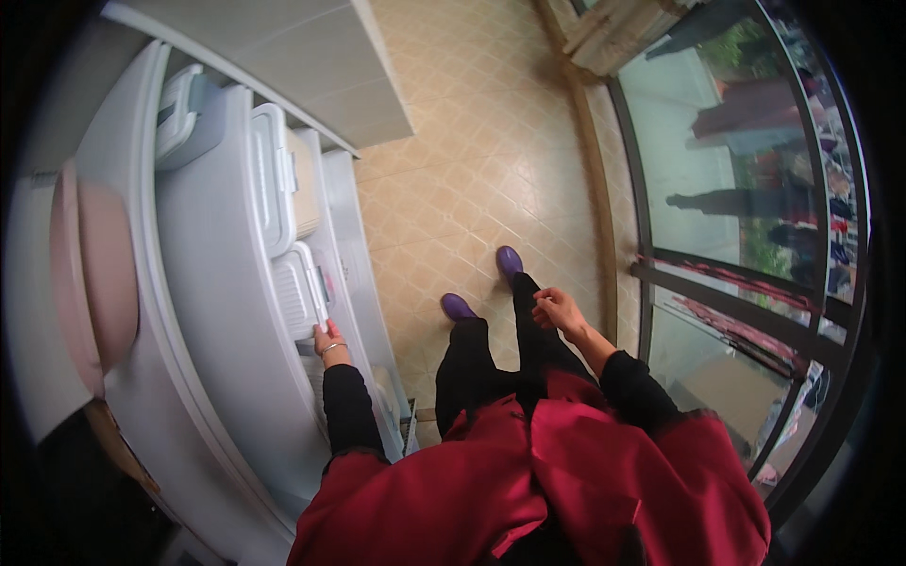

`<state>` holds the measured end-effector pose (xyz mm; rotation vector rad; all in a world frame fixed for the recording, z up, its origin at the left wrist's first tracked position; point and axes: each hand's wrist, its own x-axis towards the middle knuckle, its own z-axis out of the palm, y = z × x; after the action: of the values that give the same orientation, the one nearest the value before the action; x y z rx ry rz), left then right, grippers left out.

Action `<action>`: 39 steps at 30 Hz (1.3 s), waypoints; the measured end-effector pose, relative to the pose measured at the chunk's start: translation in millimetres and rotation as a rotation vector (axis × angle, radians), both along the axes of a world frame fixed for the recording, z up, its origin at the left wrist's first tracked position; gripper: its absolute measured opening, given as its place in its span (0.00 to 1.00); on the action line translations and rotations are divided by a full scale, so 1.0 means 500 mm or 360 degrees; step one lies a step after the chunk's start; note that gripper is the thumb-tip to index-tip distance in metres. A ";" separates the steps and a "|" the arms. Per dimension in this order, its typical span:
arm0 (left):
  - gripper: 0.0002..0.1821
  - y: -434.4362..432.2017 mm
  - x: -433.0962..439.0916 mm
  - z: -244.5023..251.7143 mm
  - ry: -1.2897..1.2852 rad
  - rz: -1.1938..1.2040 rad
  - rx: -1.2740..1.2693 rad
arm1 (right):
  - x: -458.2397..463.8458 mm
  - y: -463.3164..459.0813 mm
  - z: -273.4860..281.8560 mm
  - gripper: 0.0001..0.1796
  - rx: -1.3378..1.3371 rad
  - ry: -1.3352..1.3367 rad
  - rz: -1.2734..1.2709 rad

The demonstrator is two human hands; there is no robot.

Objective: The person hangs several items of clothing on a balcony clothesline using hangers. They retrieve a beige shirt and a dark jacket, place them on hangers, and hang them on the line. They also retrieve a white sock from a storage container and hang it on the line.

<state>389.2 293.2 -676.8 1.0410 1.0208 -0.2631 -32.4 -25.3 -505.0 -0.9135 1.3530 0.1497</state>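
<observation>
On a white shelf unit to my left, my left hand (330,341) has its fingers and thumb on the near edge of a lidded plastic storage box (299,293). The box has a ribbed white lid and a latch on its side. A bracelet circles that wrist. My right hand (558,311) hangs in front of my right leg, its fingers loosely curled, and nothing shows in it. Beyond the ribbed box sits a larger white-lidded box (271,180) with beige sides.
A grey box with a white lid (185,113) stands on another shelf level. On top of the unit (205,297) rests a pink basin (99,276). Dark-framed windows (644,177) line my right. Underfoot is a beige tiled floor (453,191). A wall corner (396,120) projects ahead.
</observation>
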 end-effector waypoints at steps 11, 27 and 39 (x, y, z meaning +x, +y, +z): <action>0.21 -0.036 0.007 0.052 -0.0024 0.0028 0.0077 | 0.024 -0.001 0.006 0.13 -0.0039 -0.0060 0.0149; 0.34 -0.177 -0.191 0.147 -0.0535 -0.1221 0.1225 | 0.051 -0.013 0.063 0.15 -0.0160 -0.0228 0.0244; 0.32 -0.181 -0.357 0.695 -0.1539 -0.1023 0.0927 | 0.097 -0.063 0.089 0.17 -0.0168 -0.0149 0.0844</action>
<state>210.8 202.5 -329.1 1.7633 -0.1631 0.0531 16.2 -57.0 -460.5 -1.3392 1.0148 0.4388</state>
